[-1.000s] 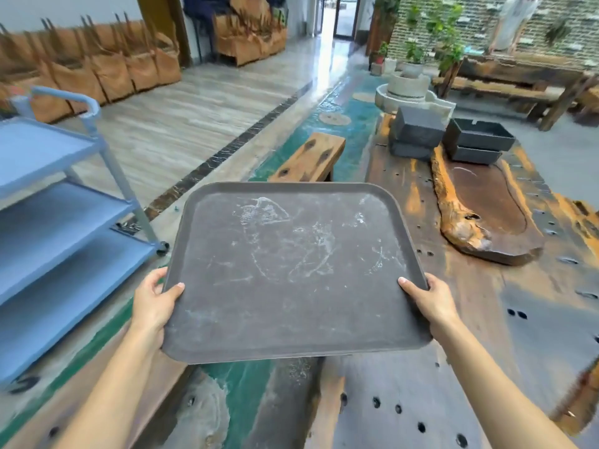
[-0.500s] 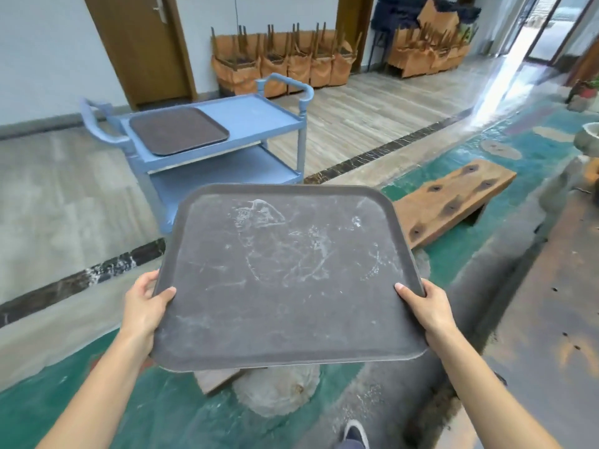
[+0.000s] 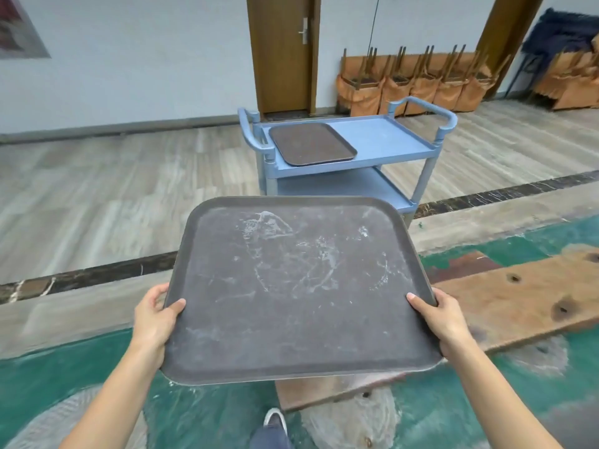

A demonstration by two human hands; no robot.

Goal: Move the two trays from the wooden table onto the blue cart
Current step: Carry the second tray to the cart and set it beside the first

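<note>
I carry a dark grey tray (image 3: 301, 286) with white smears, held level in front of me. My left hand (image 3: 155, 322) grips its left edge and my right hand (image 3: 444, 322) grips its right edge, thumbs on top. Straight ahead stands the blue cart (image 3: 389, 140) with three shelves and a handle at each end. A second, brown tray (image 3: 311, 143) lies flat on the left half of the cart's top shelf. The wooden table is out of view.
A low wooden bench (image 3: 518, 306) with dark holes stands to my right over the green floor. A dark stone strip crosses the floor before the cart. Stacked orange chairs (image 3: 421, 82) line the far wall beside a brown door (image 3: 282, 53). My shoe (image 3: 275, 419) shows below.
I have turned left, away from the table. The cart has swung from the left edge to the centre of view and looks closer. Both hands keep the same hold on the tray.
</note>
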